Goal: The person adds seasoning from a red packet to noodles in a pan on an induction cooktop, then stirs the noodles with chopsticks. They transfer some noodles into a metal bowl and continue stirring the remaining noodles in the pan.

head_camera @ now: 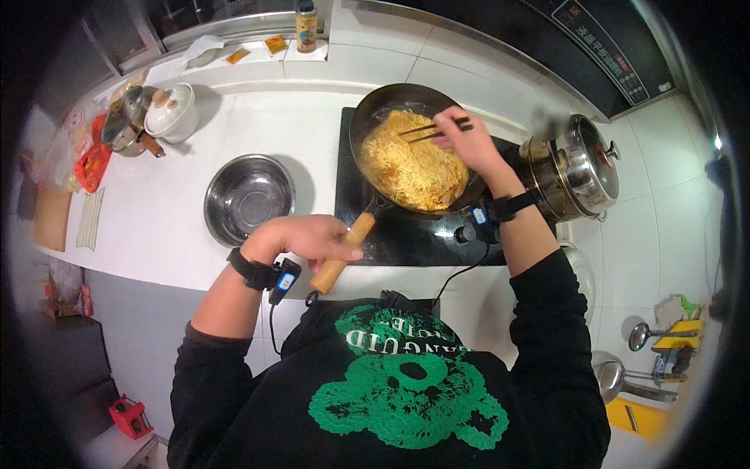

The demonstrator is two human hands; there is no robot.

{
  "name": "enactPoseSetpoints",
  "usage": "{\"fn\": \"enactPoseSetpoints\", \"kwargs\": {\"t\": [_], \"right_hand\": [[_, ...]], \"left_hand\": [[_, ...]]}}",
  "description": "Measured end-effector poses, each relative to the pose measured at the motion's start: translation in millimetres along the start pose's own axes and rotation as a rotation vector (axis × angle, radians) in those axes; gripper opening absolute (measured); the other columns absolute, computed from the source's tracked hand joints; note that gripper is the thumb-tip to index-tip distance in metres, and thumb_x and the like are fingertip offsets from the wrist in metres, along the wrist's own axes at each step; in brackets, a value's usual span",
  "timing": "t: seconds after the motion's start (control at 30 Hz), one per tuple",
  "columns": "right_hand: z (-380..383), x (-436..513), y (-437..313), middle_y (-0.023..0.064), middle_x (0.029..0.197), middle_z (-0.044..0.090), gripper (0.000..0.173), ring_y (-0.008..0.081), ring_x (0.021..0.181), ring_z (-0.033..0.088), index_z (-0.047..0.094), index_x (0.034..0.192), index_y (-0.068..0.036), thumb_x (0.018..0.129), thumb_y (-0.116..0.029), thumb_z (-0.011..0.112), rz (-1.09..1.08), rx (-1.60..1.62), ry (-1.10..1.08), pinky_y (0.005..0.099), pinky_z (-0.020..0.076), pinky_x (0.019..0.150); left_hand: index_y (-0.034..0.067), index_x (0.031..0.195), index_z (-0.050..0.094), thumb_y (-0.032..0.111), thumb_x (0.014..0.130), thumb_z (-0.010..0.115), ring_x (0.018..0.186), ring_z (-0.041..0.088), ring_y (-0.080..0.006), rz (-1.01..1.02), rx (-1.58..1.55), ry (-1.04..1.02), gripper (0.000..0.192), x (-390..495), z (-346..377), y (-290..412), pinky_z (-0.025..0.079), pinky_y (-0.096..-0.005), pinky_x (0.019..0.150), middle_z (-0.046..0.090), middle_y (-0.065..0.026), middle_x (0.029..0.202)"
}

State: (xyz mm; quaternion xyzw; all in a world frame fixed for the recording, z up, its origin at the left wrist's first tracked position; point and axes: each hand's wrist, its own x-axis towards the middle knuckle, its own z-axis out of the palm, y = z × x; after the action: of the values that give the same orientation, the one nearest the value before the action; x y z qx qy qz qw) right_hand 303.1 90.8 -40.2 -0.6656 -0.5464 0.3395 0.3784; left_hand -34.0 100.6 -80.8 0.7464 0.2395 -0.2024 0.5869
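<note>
A dark wok [398,94] sits tilted on the black cooktop [398,249]. Yellow noodles [410,170] fill much of it in one broad mass. My left hand [310,237] grips the wok's wooden handle [337,267], thumb across the top. In my right hand [466,140] is a pair of dark chopsticks [419,133], their tips at the upper part of the noodles. Left of the cooktop, close to my left hand, stands a stainless steel bowl [250,196] with nothing visible in it.
A stacked metal steamer pot [562,170] with a lid stands right of the wok. At the back left are a white lidded pot [173,114] and a saucepan [126,126]. A bottle [306,29] rests on the ledge. Ladles [640,337] hang at the right.
</note>
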Motion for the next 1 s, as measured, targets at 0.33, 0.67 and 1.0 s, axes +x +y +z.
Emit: {"fn": "enactPoseSetpoints", "kwargs": {"t": [0.33,0.67,1.0], "right_hand": [[-1,5,2,0.0118,0.086,0.068,0.029,0.0221,0.073,0.073,0.061,0.100,-0.001,0.102,-0.029,0.056,0.029,-0.064,-0.025,0.0303,0.0578,0.062],[6,1,3,0.0124,0.080,0.067,0.031,0.0207,0.069,0.072,0.061,0.102,0.001,0.101,-0.030,0.058,0.095,-0.037,0.049,0.0310,0.0551,0.061],[-23,-17,7,0.0156,0.080,0.067,0.035,0.0247,0.060,0.071,0.059,0.098,0.001,0.101,-0.033,0.057,0.218,0.074,0.093,0.0319,0.0569,0.052]], "left_hand": [[-0.002,0.091,0.066,0.057,0.093,0.063,0.059,0.065,-0.0160,0.015,-0.025,-0.004,0.059,-1,1,-1,0.053,-0.0287,0.055,0.064,-0.0075,0.069],[-0.003,0.098,0.065,0.055,0.093,0.064,0.061,0.066,-0.0157,0.017,-0.025,0.019,0.058,0,2,-2,0.054,-0.0287,0.056,0.066,-0.0075,0.072],[-0.003,0.101,0.065,0.054,0.093,0.065,0.063,0.065,-0.0147,-0.002,-0.034,-0.006,0.058,-3,1,1,0.054,-0.0289,0.057,0.065,-0.0067,0.074]]}}
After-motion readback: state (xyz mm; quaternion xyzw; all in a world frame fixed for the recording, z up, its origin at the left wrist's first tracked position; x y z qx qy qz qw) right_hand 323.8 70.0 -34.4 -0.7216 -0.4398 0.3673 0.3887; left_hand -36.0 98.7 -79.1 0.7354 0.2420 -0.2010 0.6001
